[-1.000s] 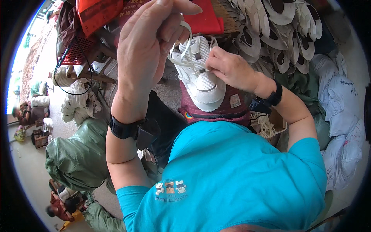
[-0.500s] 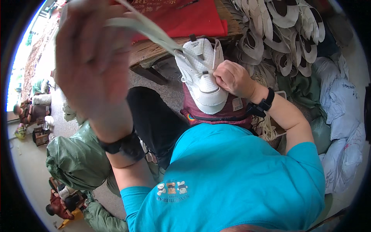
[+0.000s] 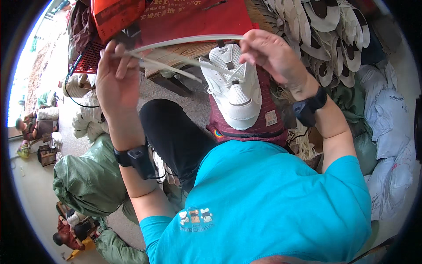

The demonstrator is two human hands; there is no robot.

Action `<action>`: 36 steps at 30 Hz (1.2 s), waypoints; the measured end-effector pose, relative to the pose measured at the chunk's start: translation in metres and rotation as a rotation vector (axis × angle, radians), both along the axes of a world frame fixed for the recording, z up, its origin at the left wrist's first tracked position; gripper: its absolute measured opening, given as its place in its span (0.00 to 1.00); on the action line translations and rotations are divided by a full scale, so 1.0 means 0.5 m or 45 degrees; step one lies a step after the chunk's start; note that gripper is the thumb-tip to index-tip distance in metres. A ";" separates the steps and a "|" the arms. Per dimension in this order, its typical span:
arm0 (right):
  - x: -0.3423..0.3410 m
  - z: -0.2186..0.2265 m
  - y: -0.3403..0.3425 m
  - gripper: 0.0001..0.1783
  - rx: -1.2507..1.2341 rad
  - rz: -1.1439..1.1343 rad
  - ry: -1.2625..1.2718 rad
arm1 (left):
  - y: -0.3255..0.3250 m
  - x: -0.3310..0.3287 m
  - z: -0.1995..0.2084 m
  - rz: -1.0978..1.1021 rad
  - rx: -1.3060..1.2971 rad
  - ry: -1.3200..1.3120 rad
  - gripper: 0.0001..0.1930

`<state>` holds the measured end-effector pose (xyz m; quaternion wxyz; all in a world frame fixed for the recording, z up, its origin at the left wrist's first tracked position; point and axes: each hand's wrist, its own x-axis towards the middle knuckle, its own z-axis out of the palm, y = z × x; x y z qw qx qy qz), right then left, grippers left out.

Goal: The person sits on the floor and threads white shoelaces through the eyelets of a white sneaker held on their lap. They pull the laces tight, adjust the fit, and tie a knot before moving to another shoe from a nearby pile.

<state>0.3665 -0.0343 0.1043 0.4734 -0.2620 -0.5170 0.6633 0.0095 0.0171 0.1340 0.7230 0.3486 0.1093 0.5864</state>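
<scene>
Two hands: both raised in the upper half of the frame, left and right of centre, neither gripping the shoe.
Left hand: the left hand (image 3: 118, 81), upper left, has its fingertips narrowed on a white shoelace (image 3: 189, 39).
Right hand: the right hand (image 3: 274, 57), upper right of centre, is curled narrow, thumb and fingers close, with the arched end of the lace running into them.
Shoe: the white shoe (image 3: 239, 94) sits upright just above the frame's centre, toe pointing down the frame, on burgundy striped cloth (image 3: 217, 118).
Lace path: one strand arches between the hands, another slants from the left hand to the shoe's throat, and a loose tip hangs left of the shoe.
Shoe handling: probably light, with soft mesh that gives under pressure and a firmer toe; best steadied by the toe or side wall, leaving the eyelets free.
Lace handling: limp, flat and almost weightless, likely to twist or slip; a pinch near the tip should guide it best.
Surroundings: a wooden table (image 3: 163, 61) bears red sheeting (image 3: 198, 20) at the top; pale shoe uppers (image 3: 325, 35) cluster upper right.
</scene>
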 end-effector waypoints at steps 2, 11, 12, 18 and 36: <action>0.028 -0.003 0.005 0.11 -0.131 -0.026 0.109 | 0.010 -0.101 -0.076 0.088 -0.209 0.011 0.14; 0.147 -0.045 -0.014 0.08 -0.375 -0.348 0.465 | -0.033 -0.345 -0.300 0.342 -0.870 -0.287 0.12; 0.190 -0.049 -0.001 0.07 -0.425 -0.439 0.572 | -0.035 -0.388 -0.317 0.351 -0.839 -0.295 0.12; 0.538 -0.082 0.025 0.08 -0.713 -1.264 0.612 | -0.071 -0.633 -0.352 0.896 -0.848 -0.304 0.10; 0.065 -0.113 -0.073 0.10 0.012 -0.428 -0.866 | -0.123 0.195 -0.206 0.030 -0.077 1.101 0.17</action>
